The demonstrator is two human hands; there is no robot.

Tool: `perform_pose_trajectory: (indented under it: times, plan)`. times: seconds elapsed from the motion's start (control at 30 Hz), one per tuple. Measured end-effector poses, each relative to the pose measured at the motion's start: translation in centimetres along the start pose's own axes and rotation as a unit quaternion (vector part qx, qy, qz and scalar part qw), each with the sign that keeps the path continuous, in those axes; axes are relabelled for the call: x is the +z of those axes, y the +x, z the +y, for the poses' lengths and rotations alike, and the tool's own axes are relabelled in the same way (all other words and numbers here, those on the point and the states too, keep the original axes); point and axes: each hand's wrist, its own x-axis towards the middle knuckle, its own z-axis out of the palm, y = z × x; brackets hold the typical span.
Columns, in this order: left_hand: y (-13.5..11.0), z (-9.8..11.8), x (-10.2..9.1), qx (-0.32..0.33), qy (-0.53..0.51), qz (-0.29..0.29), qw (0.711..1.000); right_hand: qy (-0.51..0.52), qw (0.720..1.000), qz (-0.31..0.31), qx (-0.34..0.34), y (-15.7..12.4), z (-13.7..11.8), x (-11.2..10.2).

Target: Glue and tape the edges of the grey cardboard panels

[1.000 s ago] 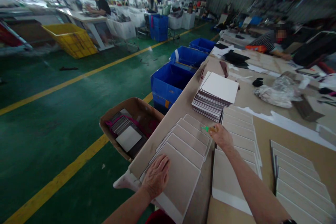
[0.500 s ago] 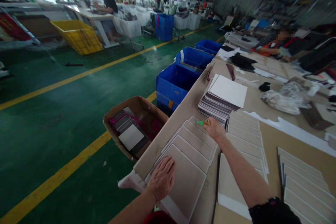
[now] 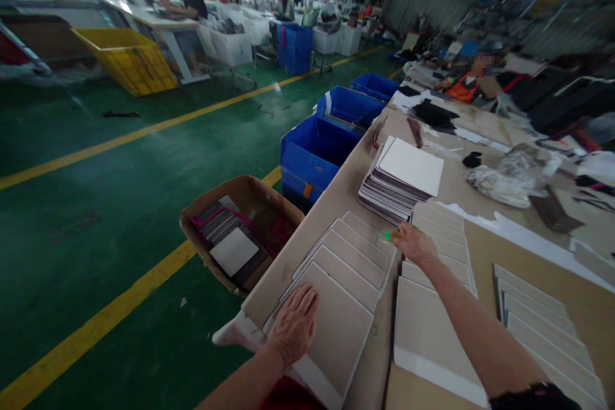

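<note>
My left hand [image 3: 295,323] lies flat, fingers spread, on the nearest grey board of a fanned row of boards [image 3: 346,269] at the table's left edge. My right hand [image 3: 413,245] reaches forward over the far end of that row, fingers closed round a small green tool [image 3: 387,236]. A second fanned row of grey boards [image 3: 435,295] lies under my right forearm. Just beyond my right hand stands a stack of boards with a white top sheet [image 3: 401,179].
A third row of boards [image 3: 548,327] lies at the right. An open cardboard box [image 3: 240,230] with boards stands on the floor left of the table, blue bins [image 3: 312,154] behind it. A crumpled plastic bag [image 3: 509,179] sits farther along; a person works at the far end.
The view swayed slightly. My right hand with the green tool drifted a little along the far end of the row. My left hand stayed flat on the nearest board.
</note>
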Motion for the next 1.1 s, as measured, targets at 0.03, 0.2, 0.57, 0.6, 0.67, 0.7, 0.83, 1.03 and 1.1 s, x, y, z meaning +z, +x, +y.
perform_pose_trajectory:
  times: [0.03, 0.2, 0.57, 0.6, 0.67, 0.7, 0.83, 1.03, 1.1]
  plan:
    - [0.0, 0.0, 0.1, 0.001, 0.0, 0.002, 1.0, -0.001, 1.0, -0.004, 0.002, -0.5, 0.9, -0.2]
    - [-0.1, -0.2, 0.5, 0.004, 0.01, 0.005, 1.0, 0.008, 1.0, -0.012, 0.003, -2.3, 3.1, -0.2]
    - [0.1, 0.1, 0.1, 0.002, 0.011, 0.016, 1.0, 0.018, 0.998, 0.007, -0.053, 1.4, -1.4, 0.5]
    - [0.1, 0.2, 0.0, 0.001, 0.011, 0.018, 1.0, 0.019, 0.998, 0.01, -0.062, 2.0, -2.1, 0.5]
    - [0.1, 0.3, -0.1, 0.002, 0.012, 0.019, 1.0, 0.023, 0.996, 0.015, -0.082, 3.0, -3.4, 0.5]
    - [0.2, 0.3, -0.2, 0.002, 0.012, 0.018, 1.0, 0.026, 0.995, 0.017, -0.092, 3.4, -3.9, 0.5]
    - [0.2, 0.3, -0.3, 0.002, 0.012, 0.011, 1.0, 0.041, 0.992, 0.022, -0.119, 4.4, -5.1, 0.6]
    - [0.2, 0.4, -0.2, 0.003, 0.017, 0.013, 1.0, 0.077, 0.991, 0.026, -0.105, 4.2, -3.1, 1.0]
    - [0.2, 0.4, -0.2, 0.003, 0.017, 0.011, 1.0, 0.097, 0.991, 0.028, -0.087, 3.7, -1.5, 1.1]
